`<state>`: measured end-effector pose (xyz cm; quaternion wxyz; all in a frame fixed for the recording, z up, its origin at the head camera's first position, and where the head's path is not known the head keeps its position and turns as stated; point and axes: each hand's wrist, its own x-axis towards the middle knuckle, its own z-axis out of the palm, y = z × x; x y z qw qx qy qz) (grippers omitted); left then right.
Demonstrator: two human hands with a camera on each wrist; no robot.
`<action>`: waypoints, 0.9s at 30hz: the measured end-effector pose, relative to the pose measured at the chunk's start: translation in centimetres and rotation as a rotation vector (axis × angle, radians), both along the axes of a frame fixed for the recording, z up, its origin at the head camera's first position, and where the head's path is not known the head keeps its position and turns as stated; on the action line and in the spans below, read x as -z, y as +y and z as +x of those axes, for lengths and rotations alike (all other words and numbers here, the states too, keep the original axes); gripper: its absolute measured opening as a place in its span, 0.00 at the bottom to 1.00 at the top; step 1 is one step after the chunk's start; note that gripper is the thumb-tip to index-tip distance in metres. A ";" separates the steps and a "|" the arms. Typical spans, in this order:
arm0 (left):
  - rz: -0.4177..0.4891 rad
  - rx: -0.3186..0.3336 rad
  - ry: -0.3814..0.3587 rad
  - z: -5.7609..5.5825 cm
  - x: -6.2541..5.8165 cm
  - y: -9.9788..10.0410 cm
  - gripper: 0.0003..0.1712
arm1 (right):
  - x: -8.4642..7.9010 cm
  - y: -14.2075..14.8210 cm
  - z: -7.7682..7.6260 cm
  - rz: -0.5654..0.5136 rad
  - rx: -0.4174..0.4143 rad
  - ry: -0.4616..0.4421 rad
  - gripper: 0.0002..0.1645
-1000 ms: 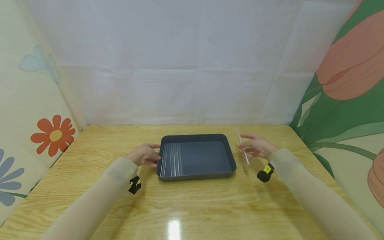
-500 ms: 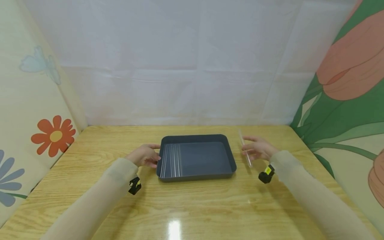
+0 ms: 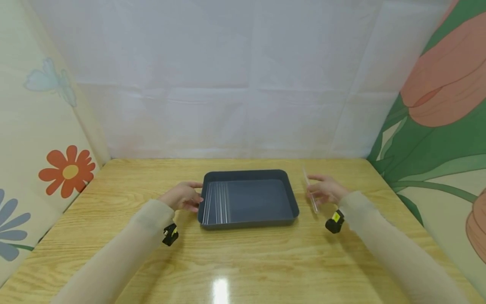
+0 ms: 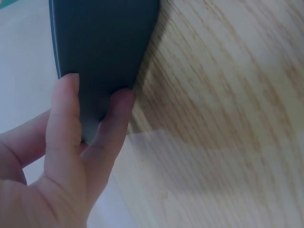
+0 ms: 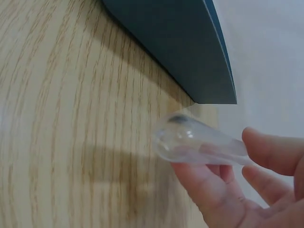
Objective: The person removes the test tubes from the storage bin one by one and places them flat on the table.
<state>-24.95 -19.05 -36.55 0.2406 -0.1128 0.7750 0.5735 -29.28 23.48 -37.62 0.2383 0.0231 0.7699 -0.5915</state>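
Compared with a second ago, our right hand (image 3: 325, 190) and its clear tube (image 5: 192, 140) have shifted slightly rightward and down in the head view, while our left hand (image 3: 182, 196) and the dark grey tray (image 3: 250, 225) stay put. We hold the tube between thumb and fingers of the right hand, a narrow grip; it slants right of centre in the head view, apart from the tray's right wall and raised over the worktop (image 3: 235, 261). At the middle of the right wrist view its rounded end shows, a little blurred. Our left hand is fairly spread, its fingers touching the tray's outer wall on the left side. At the centre of the head view the tray bears several more clear tubes (image 3: 222, 202), lying side by side along its left part. A white sheet (image 3: 243, 84) fills the top of that view, with a painted red flower (image 3: 70, 172) at middle left.
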 end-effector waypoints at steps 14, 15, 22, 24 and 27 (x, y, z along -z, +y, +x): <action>-0.017 -0.003 -0.005 0.0 -0.1 0.1 0.41 | 0.6 -0.4 -0.2 0.062 0.003 0.016 0.39; -0.017 -0.002 -0.005 0.0 -0.1 0.1 0.41 | 0.5 -0.5 -0.2 0.067 0.002 0.017 0.39; -0.009 0.009 -0.005 0.0 -0.1 0.0 0.41 | 0.7 -0.7 -0.3 0.112 0.014 0.028 0.39; -0.007 0.013 -0.003 0.0 -0.2 0.0 0.41 | 0.7 -0.7 -0.3 0.129 0.013 0.034 0.38; -0.003 0.016 0.000 0.1 -0.2 0.0 0.41 | 0.8 -0.8 -0.3 0.164 0.018 0.038 0.38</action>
